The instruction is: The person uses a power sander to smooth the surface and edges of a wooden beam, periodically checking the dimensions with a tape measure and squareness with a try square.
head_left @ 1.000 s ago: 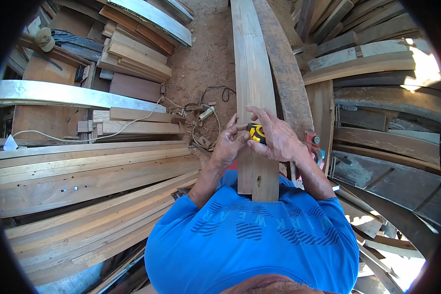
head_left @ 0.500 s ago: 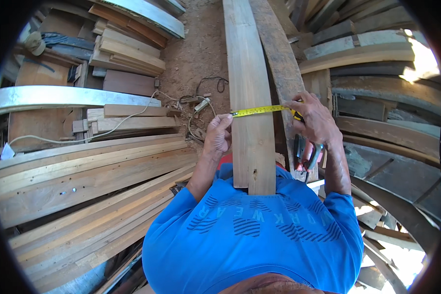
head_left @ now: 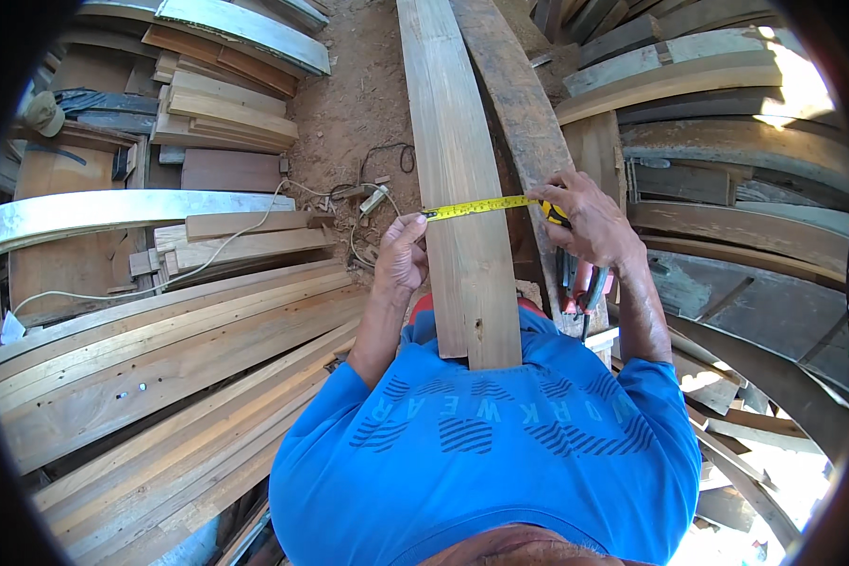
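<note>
A yellow tape measure is stretched across the width of a long pale wooden board. At the board's left edge, my left hand pinches the end of the blade with thumb and fingers. Past the right edge, my right hand is wrapped round the black-and-yellow case, partly hiding it. The board runs away from my body, with a notch and a small knot at its near end. Beside it on the right lies a darker, rougher plank. Below my right hand is a power tool with a red-and-dark body, partly covered.
Stacked timber fills the left side, and more planks are piled at the right. A white cable crosses the left stacks to a power strip on the dirt floor.
My view has shifted slightly, so the board and both hands appear further left. The tape still spans the board, held at both ends; more of its case shows in my right hand.
</note>
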Available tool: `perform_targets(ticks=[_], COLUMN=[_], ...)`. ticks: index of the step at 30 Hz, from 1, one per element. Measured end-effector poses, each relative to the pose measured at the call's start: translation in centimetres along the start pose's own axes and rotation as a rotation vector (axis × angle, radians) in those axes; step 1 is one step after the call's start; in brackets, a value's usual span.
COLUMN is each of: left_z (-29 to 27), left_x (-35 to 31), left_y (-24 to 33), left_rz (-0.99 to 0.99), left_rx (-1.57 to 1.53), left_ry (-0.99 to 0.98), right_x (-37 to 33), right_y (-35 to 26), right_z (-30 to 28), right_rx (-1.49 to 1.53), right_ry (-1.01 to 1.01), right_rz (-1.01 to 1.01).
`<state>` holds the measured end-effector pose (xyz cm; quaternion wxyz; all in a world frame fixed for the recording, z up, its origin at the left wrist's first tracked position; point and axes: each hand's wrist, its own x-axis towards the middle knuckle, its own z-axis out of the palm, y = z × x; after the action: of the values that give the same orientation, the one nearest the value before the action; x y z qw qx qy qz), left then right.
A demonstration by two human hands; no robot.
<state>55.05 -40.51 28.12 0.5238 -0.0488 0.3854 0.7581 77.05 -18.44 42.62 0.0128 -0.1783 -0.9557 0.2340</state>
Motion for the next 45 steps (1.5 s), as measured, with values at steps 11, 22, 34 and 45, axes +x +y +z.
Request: perform_targets(ticks=[11,22,34,45], left_z=[-1.1,5.6,5.5,15.2], left_x=[-0.9,-4.5,-1.3,-5.6], left_y=[-2.0,-6.6,-8.7,-5.8], left_rz=[-0.003,-0.472,-0.428,-0.225], left_rx=[-0.029,-0.495,-0.326,-0.042], left_ry=[-0.283,-0.606,-0.556,-0.385], right_x=[0.0,-12.5,-29.8,-24.9], right_y=[-0.3,13.2,18.9,16.1], right_z=[-0.1,10.1,31.4,21.5], right_rx=[0.121,0.834,0.394,0.456], right_ry=[-0.014,0.753,0.304,0.332], right_rz=[-0.006,0.789,1.452,0.932])
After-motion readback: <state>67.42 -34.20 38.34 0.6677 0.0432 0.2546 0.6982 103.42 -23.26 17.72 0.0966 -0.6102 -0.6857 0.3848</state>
